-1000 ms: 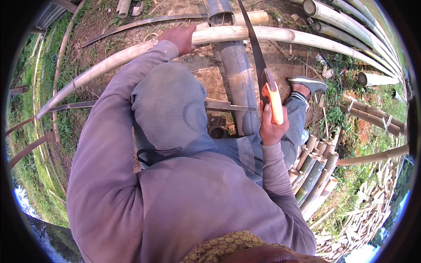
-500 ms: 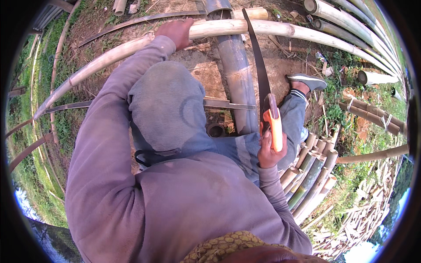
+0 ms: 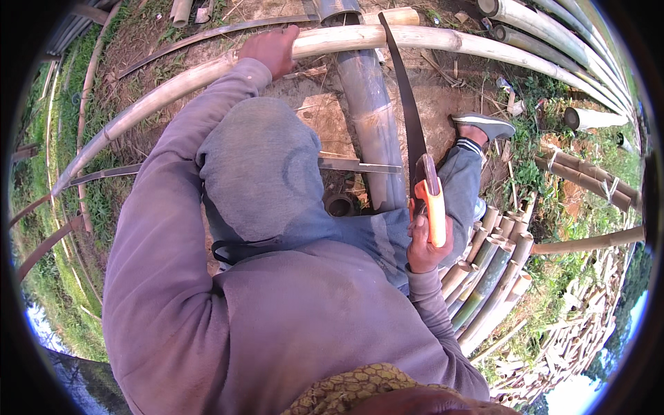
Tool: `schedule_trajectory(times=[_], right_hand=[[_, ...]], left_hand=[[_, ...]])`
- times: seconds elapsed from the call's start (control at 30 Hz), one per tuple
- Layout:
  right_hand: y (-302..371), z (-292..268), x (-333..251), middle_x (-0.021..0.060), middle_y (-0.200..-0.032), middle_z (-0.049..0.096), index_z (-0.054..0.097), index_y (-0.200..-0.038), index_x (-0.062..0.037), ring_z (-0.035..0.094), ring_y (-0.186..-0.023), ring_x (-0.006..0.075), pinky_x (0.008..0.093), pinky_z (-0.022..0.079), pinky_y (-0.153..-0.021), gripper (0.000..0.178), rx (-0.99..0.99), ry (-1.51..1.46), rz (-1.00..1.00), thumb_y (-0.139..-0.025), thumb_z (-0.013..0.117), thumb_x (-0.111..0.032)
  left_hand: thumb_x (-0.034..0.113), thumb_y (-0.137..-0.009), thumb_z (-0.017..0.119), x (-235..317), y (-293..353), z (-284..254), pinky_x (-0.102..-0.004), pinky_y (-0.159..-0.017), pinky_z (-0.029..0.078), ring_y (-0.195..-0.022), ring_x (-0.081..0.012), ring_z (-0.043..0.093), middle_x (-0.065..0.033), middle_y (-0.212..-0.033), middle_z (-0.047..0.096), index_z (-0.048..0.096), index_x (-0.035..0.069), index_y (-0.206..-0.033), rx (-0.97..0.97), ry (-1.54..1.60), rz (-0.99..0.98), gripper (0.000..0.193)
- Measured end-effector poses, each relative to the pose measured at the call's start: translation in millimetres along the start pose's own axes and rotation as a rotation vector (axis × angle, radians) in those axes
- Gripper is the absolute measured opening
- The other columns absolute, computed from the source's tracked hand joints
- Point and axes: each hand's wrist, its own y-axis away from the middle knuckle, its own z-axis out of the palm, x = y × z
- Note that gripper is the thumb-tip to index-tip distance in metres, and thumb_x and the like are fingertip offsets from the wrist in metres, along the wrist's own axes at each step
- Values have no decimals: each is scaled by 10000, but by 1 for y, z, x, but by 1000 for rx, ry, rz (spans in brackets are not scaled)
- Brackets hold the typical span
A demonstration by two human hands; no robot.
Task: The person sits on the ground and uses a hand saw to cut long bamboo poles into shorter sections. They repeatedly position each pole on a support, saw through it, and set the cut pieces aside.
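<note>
A long pale bamboo pole (image 3: 477, 47) runs crosswise at the far side, resting over a thick grey bamboo log (image 3: 366, 111). My left hand (image 3: 271, 52) grips the pole left of that log. In my right hand (image 3: 429, 245) is a hand saw (image 3: 413, 131), held by its orange handle. Its dark blade points away from me, and the tip end lies against the pole just right of the log. Whether the teeth have bitten into the pole, I cannot tell.
Short cut bamboo pieces (image 3: 491, 270) are stacked beside my right leg. Long bamboo poles (image 3: 553, 38) lie at the far right. A thin bamboo strip (image 3: 353, 165) crosses near my knee (image 3: 263, 159). Bamboo rails (image 3: 588, 181) bound the right side.
The saw and my right hand have shifted slightly toward me. My left hand still grips the pole, which sits slightly higher in view.
</note>
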Motion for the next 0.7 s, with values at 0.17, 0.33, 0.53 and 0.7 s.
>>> schedule_trajectory(times=[0.17,0.33,0.53,0.7], right_hand=[[-158,96,23,55,-816,711,701,-1052,9,616,-734,83,282,512,-657,201,-2,-42,-6,-992,768,-171],[-183,123,7,105,-926,722,668,-1105,5,691,-820,166,330,553,-752,335,7,-53,-72,-951,823,-249],[-168,118,-10,39,-982,680,638,-1280,9,638,-740,63,214,518,-569,375,-50,-294,-16,-1051,704,-281],[-180,108,-26,130,-1137,738,677,-1297,21,704,-895,141,291,573,-775,344,0,-120,-82,-1024,717,-183]], left_hand=[[331,-902,815,14,-4,12,-499,-952,585,-1080,-375,731,-176,-1161,726,550,116,-1237,65,7,65,477],[390,-858,822,-19,-16,24,-504,-1012,555,-1137,-407,704,-165,-1276,701,530,112,-1343,133,52,62,630],[375,-853,804,-14,-17,-9,-502,-997,561,-1125,-404,714,-201,-1199,735,539,71,-1350,-154,79,68,640],[291,-882,774,7,7,-6,-523,-1001,556,-1147,-381,710,-178,-1231,732,548,106,-1320,-119,19,-19,526]])
